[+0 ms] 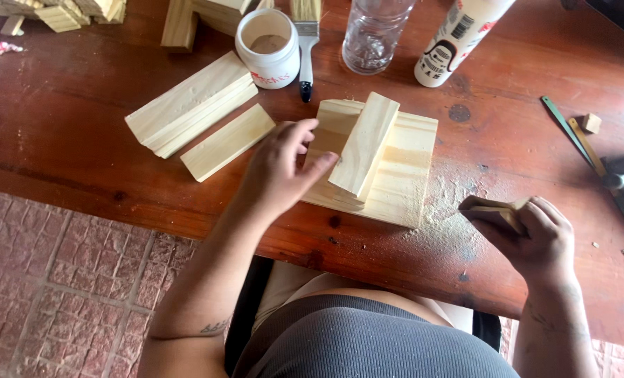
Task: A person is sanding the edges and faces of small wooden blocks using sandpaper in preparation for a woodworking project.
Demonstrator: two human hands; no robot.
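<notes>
At the frame's centre, a small pine block (363, 145) lies tilted across a square board (403, 175); left hand (278, 168), fingers open, touches its lower end. Light, stiff, rough-sawn: probably best pinched along its long edges. Right hand (536, 241) grips folded sandpaper (493, 212).

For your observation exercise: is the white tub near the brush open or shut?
Open. The white tub has no lid on, and brownish contents show inside, beside the brush.

Reddish-brown wooden table (81, 140), sawdust-dusted; reddish paved brick floor (53, 280) below; soft even daylight.
</notes>
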